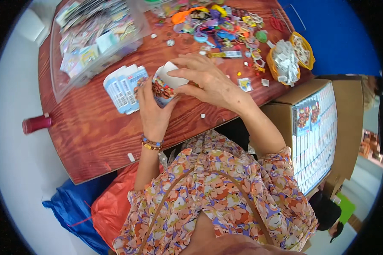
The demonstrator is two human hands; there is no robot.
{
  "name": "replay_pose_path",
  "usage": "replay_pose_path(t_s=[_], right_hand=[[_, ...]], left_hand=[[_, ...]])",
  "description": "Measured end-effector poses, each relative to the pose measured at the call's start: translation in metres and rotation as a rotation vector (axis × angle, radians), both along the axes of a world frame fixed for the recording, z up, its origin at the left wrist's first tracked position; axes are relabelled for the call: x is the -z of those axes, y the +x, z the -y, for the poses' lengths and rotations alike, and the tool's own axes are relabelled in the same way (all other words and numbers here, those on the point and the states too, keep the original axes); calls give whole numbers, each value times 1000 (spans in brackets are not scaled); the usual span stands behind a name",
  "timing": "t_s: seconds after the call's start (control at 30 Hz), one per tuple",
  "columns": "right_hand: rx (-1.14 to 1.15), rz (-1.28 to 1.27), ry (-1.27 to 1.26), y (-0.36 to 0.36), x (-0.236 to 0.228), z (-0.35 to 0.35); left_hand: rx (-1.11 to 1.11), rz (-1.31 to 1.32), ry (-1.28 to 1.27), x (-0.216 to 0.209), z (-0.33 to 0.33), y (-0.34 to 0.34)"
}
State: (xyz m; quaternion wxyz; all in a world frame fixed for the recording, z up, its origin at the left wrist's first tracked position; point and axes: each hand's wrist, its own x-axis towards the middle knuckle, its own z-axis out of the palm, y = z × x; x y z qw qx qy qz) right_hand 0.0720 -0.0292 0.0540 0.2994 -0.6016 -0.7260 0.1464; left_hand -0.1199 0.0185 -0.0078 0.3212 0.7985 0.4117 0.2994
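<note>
A small blue printed carton (162,92) with its white top flap raised is held above the wooden table. My left hand (154,114) wraps round its lower part, thumb on one side and fingers on the other. At the top, my right hand (208,80) grips the white flap (173,76) between thumb and fingers. Whether anything is inside the carton cannot be seen. Just left of my left hand lies a fanned stack of flat blue-and-white cartons (121,94), their ends overlapping.
A clear plastic bin (98,64) of small packets stands far left. Beyond my hands spreads a heap of colourful small toys (230,32). Yellow baskets (271,66) sit at the right edge, beside a big cardboard box (281,98) of packed cartons. A red bag (115,204) lies below the table.
</note>
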Motion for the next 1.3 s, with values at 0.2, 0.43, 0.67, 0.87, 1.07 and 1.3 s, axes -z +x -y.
replay_pose_path(t_s=[0.2, 0.43, 0.67, 0.87, 1.07, 1.3], right_hand=[[307, 79, 38, 56, -10, 54], [1151, 359, -228, 163, -42, 100], [845, 580, -66, 182, -12, 109], [918, 517, -56, 202, 0, 109], [983, 33, 52, 199, -16, 110], [581, -680, -17, 93, -36, 94]], left_hand=[[53, 28, -23, 0, 0, 11], [169, 102, -112, 3, 6, 26], [222, 91, -68, 1, 14, 38], [234, 87, -55, 5, 18, 37], [269, 104, -52, 10, 17, 56], [319, 173, 10, 16, 19, 86]])
